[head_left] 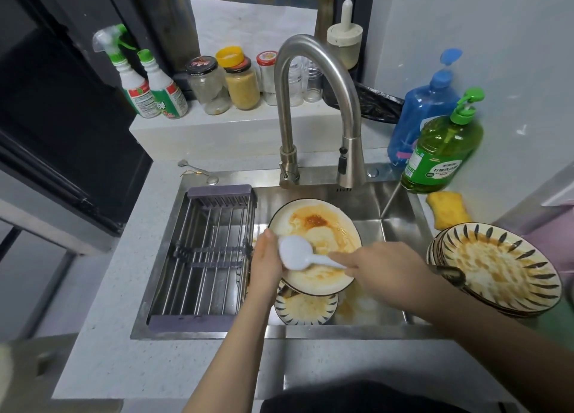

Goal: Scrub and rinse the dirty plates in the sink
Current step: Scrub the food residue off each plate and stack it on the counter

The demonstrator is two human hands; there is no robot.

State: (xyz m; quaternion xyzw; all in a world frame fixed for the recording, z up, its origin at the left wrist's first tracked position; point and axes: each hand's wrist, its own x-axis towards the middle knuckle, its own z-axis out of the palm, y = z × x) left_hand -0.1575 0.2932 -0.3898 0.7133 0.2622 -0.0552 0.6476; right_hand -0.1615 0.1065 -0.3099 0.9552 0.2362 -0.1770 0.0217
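Over the steel sink [400, 220] a round plate [320, 226] smeared with orange sauce is held tilted. My left hand [265, 262] grips its left rim, thumb on top. My right hand [382, 268] holds a white brush [295, 252] by its handle, with the round head resting against the plate's face. Below it in the basin lies a striped-rim plate [306, 308] with sauce on it, and more soiled dishes sit partly hidden beside it. No water runs from the faucet [320, 80].
A stack of dirty striped plates [500, 266] stands on the counter right of the sink. A drying rack [205, 254] fills the sink's left half. A green soap bottle [441, 154], a blue bottle [425, 108] and a yellow sponge [447, 209] are at the back right. Jars and spray bottles line the ledge.
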